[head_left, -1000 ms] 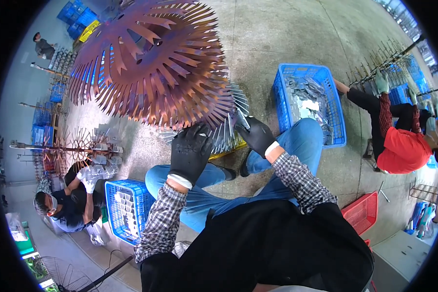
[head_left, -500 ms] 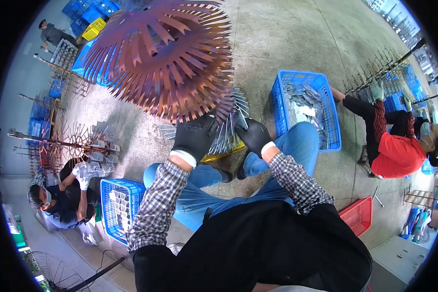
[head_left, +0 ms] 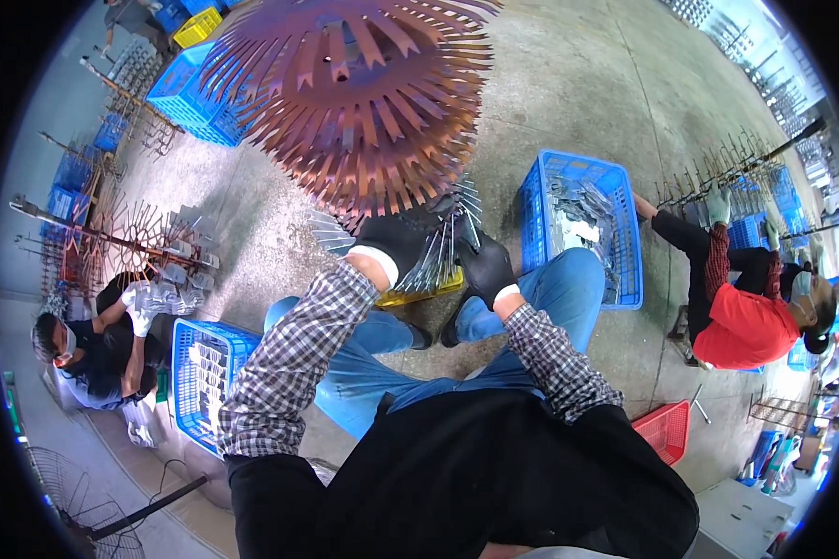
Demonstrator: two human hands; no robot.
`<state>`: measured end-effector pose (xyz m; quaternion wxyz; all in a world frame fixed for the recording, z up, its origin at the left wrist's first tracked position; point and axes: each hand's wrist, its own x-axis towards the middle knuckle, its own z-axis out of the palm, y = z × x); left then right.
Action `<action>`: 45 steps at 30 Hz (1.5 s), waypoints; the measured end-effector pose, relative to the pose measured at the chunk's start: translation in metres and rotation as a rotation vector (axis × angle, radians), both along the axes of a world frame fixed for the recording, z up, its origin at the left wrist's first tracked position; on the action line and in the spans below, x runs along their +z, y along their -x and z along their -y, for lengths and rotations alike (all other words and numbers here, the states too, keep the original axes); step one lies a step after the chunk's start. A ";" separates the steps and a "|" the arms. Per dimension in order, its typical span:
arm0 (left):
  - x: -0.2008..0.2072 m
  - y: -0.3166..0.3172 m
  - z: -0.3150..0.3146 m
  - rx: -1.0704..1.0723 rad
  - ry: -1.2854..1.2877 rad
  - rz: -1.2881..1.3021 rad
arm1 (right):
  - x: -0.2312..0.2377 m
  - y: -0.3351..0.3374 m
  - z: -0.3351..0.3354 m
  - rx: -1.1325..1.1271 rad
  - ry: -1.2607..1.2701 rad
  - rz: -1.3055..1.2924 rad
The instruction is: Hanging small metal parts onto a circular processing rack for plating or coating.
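Note:
In front of me hangs a tiered brown rack (head_left: 373, 102) of round discs with forked prongs. Around its lowest tier, thin silver metal pieces (head_left: 436, 261) fan outward. My left hand (head_left: 391, 240), in a black glove, reaches under the rack's lower edge; its fingers are hidden there. My right hand (head_left: 487, 268), gloved alike, is at the right side of the fan with its fingers bent together against the metal pieces. What lies between those fingers is too small to make out. Beneath the fan, between my feet, part of a yellow crate (head_left: 424, 291) shows.
A blue crate (head_left: 631, 219) of flat metal parts stands beside my right knee. Another blue crate (head_left: 250, 340) is at my left. One person in red (head_left: 748, 321) sits at right, another in dark clothing (head_left: 103, 368) at left. A red basket (head_left: 664, 433) lies behind right.
The whole view has shifted, so the rack appears farther right and slightly higher. Both hands stay at the rack's lowest tier, and my right hand appears slightly lower in the picture.

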<state>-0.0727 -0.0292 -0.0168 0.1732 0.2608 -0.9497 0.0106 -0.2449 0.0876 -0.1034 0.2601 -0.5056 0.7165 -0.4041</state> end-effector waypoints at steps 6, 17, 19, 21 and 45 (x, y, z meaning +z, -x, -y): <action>0.009 0.000 -0.001 0.011 -0.182 0.144 | 0.014 -0.003 0.004 0.022 0.026 0.065; -0.007 0.000 0.005 -0.099 -0.102 0.044 | 0.010 -0.003 0.006 0.042 0.092 -0.130; -0.003 0.001 0.005 -0.098 -0.183 0.091 | 0.009 -0.004 0.006 0.043 0.113 -0.167; -0.001 0.003 0.005 -0.096 -0.222 0.113 | 0.010 -0.004 0.006 0.044 0.126 -0.186; -0.027 0.011 0.010 -0.059 0.245 -0.001 | 0.023 0.011 0.015 0.383 0.044 -0.487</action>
